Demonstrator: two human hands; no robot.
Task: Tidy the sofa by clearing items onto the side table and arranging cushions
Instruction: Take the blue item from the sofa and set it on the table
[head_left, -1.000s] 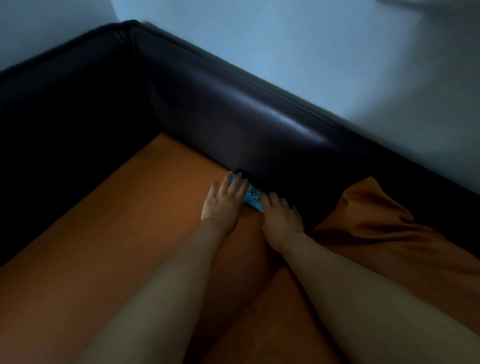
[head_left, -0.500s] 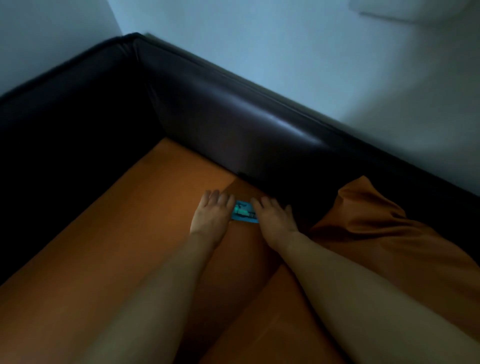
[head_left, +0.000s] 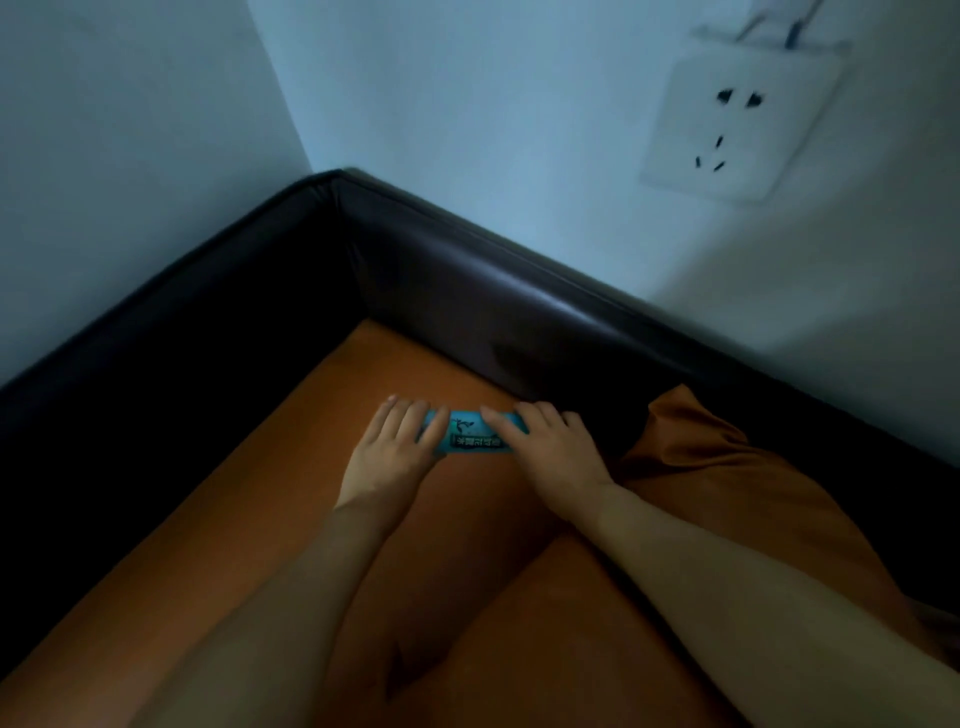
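A small blue packet (head_left: 470, 435) with dark print lies on the orange sofa seat (head_left: 260, 519), close to the dark leather backrest (head_left: 519, 312). My left hand (head_left: 387, 457) holds its left end, fingers laid over it. My right hand (head_left: 550, 452) holds the right end, fingers curled over the top edge. The packet's two ends are hidden under my fingers. An orange cushion (head_left: 727, 483) lies crumpled against the backrest, just right of my right hand.
The dark sofa armrest (head_left: 156, 338) runs along the left and meets the backrest in a corner. A white wall socket (head_left: 737, 114) sits on the wall above the backrest. The side table is out of view.
Both hands have drawn the blue packet away from the crease under the backrest and toward me. More of its printed face shows between my hands now.
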